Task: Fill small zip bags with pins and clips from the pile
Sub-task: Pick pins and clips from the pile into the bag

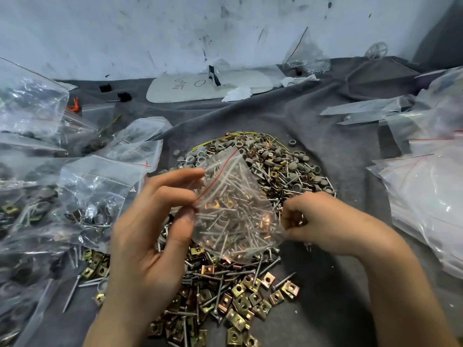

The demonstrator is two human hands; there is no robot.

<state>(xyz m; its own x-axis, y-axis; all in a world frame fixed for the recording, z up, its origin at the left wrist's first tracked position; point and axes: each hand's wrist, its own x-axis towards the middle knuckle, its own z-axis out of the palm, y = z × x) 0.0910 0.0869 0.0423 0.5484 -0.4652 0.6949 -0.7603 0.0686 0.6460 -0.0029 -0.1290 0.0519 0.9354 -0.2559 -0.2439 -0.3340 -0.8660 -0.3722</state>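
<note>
A pile of screws, brass clips and grey caps (273, 176) lies on the grey cloth in the middle. Above it hangs a small clear zip bag (233, 209) with a red seal line. My left hand (155, 221) pinches the bag's left edge between thumb and fingers. My right hand (315, 219) has its fingers curled at the bag's lower right corner, with coppery pieces showing between them. What sits inside the bag and what shows through it from the pile cannot be told apart.
Filled zip bags (75, 191) are heaped on the left. A stack of empty zip bags (426, 186) lies on the right. A white pad (200, 86), crumpled tissue and another bag (308, 56) sit by the back wall. Brass clips (245, 296) spread toward me.
</note>
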